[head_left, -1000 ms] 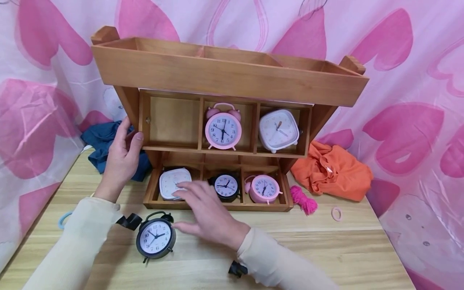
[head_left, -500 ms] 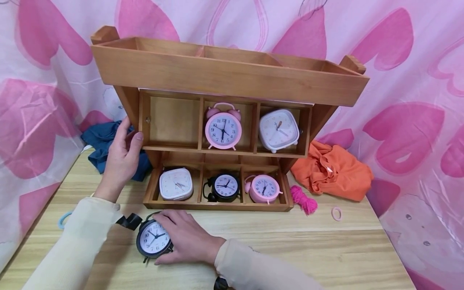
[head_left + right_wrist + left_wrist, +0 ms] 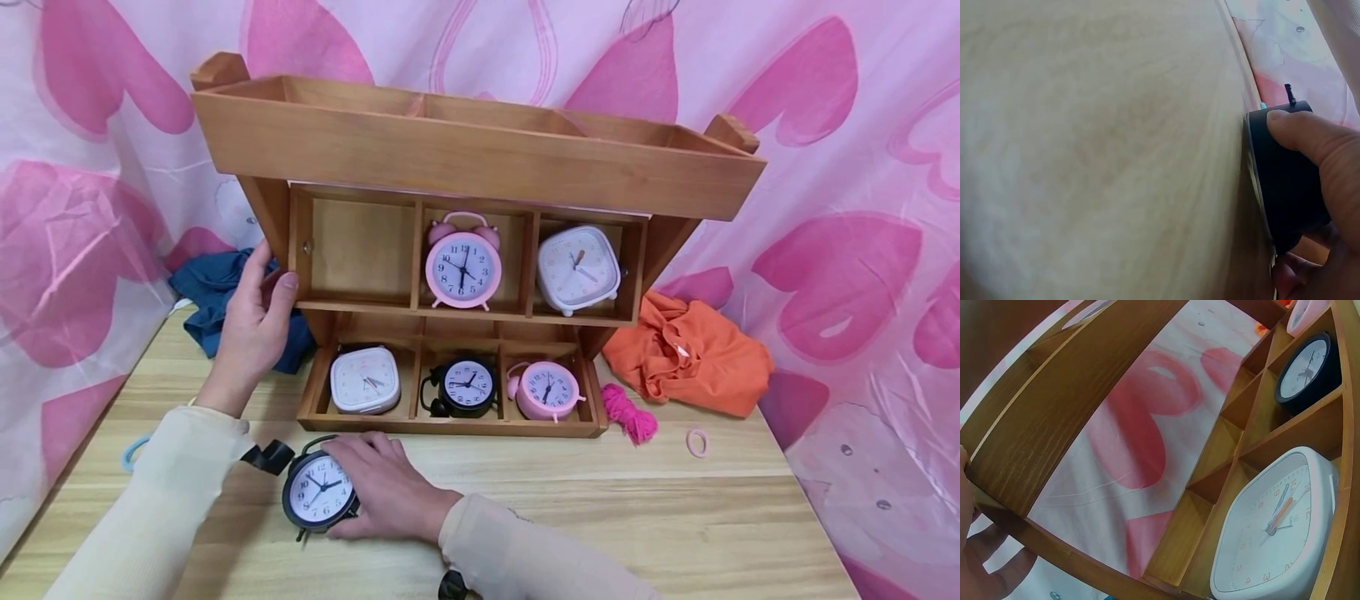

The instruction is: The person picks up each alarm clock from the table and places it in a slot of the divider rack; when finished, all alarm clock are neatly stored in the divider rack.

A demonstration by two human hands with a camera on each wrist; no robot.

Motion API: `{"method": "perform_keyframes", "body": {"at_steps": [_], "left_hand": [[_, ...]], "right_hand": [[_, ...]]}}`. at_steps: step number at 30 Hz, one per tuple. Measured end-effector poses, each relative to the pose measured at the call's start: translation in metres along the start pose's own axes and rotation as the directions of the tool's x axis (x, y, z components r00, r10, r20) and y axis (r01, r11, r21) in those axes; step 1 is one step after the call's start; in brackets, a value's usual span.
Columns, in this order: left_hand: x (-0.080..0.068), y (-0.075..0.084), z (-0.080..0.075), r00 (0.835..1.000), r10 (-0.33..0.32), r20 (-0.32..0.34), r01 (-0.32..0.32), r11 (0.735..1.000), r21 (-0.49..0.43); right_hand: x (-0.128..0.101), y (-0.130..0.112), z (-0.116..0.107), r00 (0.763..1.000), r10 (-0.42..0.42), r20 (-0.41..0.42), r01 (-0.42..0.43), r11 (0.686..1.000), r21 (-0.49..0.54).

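A black round alarm clock [image 3: 317,493] lies face up on the wooden table, in front of a wooden shelf [image 3: 480,162]. My right hand [image 3: 386,487] grips its right side; in the right wrist view the fingers [image 3: 1313,140] wrap over the black clock body [image 3: 1285,187]. My left hand [image 3: 251,325] holds the shelf's left side panel, thumb on the front edge. The upper row holds a pink clock [image 3: 462,267] and a white square clock [image 3: 577,271]. The lower row holds a white clock [image 3: 365,381], a black clock [image 3: 467,386] and a pink clock [image 3: 547,392]. The upper left compartment [image 3: 360,250] is empty.
A blue cloth [image 3: 206,287] lies behind the left hand. To the shelf's right lie an orange cloth [image 3: 686,350], pink yarn [image 3: 628,414] and a small pink ring [image 3: 697,442]. A pale blue ring [image 3: 131,454] sits at the table's left edge. A pink heart curtain hangs behind.
My right hand drew back from the white clock in the lower left compartment, came down to the black clock on the table and closed round it. The left hand stayed put.
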State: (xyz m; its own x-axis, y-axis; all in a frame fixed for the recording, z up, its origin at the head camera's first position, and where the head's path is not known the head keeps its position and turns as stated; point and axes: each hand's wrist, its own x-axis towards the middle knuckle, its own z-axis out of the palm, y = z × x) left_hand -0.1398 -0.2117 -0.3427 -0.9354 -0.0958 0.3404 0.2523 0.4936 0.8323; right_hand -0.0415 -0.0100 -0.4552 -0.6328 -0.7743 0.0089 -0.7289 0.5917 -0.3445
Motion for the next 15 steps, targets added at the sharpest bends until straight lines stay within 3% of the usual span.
{"method": "perform_keyframes", "body": {"at_steps": [7, 15], "left_hand": [[0.002, -0.001, -0.001, 1.000, 0.017, 0.001, -0.017, 1.000, -0.025], [0.002, -0.005, -0.001, 1.000, 0.012, 0.017, -0.012, 1.000, -0.019]], "right_hand": [[-0.002, 0.002, 0.001, 0.999, 0.002, -0.038, 0.001, 0.998, 0.065], [-0.026, 0.008, -0.018, 0.990, 0.077, -0.116, -0.043, 0.962, 0.271]]}}
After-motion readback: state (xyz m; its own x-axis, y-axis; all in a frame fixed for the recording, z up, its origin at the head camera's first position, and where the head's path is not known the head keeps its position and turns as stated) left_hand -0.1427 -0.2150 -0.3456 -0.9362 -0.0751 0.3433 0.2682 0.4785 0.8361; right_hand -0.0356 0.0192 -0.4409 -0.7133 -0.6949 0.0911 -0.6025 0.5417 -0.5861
